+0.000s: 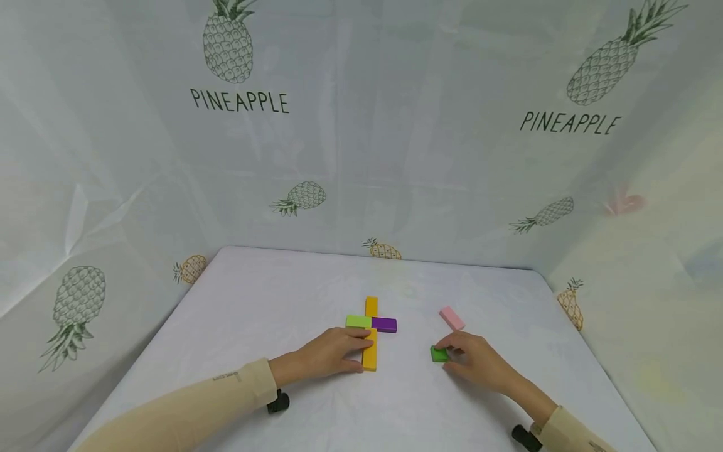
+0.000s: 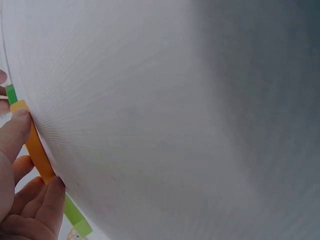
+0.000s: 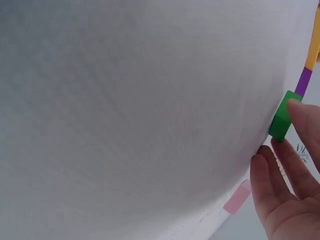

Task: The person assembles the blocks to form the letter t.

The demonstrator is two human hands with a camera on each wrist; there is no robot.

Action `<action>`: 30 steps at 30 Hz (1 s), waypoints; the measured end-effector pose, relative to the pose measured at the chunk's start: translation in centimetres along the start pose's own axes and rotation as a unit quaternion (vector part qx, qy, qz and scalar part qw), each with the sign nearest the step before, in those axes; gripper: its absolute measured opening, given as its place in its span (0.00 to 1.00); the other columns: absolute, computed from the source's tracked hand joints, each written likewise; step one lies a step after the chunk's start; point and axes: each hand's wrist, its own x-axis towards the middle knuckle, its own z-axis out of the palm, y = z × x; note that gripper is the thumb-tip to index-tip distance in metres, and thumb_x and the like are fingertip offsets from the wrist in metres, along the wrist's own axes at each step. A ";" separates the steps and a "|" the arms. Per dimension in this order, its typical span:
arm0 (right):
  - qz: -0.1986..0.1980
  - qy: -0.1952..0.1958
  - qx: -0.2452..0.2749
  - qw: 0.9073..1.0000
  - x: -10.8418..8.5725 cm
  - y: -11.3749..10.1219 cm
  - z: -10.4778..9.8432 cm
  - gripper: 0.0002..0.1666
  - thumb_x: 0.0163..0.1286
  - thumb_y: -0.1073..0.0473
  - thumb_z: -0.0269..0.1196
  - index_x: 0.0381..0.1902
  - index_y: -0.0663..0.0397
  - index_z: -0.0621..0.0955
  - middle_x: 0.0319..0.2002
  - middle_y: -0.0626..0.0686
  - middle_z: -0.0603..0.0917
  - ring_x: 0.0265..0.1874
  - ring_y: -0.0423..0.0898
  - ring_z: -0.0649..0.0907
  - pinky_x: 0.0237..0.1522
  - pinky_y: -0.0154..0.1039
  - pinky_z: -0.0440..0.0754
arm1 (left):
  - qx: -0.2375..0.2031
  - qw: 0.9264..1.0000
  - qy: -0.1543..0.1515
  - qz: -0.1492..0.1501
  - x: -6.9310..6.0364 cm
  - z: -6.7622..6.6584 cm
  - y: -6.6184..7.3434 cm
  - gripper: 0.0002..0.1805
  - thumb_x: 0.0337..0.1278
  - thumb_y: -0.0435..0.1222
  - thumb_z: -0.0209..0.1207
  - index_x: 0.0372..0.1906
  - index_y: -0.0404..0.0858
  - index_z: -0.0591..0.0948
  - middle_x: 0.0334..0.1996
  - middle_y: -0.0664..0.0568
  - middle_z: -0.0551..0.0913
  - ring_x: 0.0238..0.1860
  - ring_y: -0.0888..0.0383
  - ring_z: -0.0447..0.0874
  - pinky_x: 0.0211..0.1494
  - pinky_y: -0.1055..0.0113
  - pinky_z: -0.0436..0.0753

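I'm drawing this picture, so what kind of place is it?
Probably a curtained-off tabletop booth: pineapple-print sheeting hangs behind and beside a white table with colourful blocks on it.

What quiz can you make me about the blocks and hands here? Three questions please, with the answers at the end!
1. What colour is the small block in the right hand? A) red B) green C) blue
2. True or false: in the head view, the pink block lies to the right of the purple block.
3. Fill in: the long block that the left hand grips is ____.

Key: 1. B; 2. True; 3. orange-yellow.
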 end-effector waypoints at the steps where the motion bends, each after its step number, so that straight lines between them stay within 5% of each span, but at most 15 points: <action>1: -0.002 0.001 -0.001 1.000 0.0 0.0 0.0 0.20 0.62 0.70 0.77 0.51 0.55 0.87 0.49 0.49 0.90 0.48 0.47 0.88 0.50 0.43 0.90 | 0.000 1.000 -0.001 -0.001 0.0 0.0 0.0 0.32 0.67 0.50 0.71 0.71 0.42 0.81 0.75 0.52 0.76 0.75 0.56 0.74 0.74 0.57 0.77; 30: 0.000 0.017 -0.028 0.999 0.4 0.4 0.4 0.17 0.59 0.74 0.77 0.45 0.54 0.91 0.44 0.47 0.92 0.45 0.44 0.90 0.47 0.39 0.91 | -0.008 1.000 -0.001 0.000 -0.1 0.0 -0.2 0.33 0.67 0.50 0.71 0.72 0.42 0.80 0.75 0.52 0.75 0.76 0.55 0.73 0.75 0.58 0.76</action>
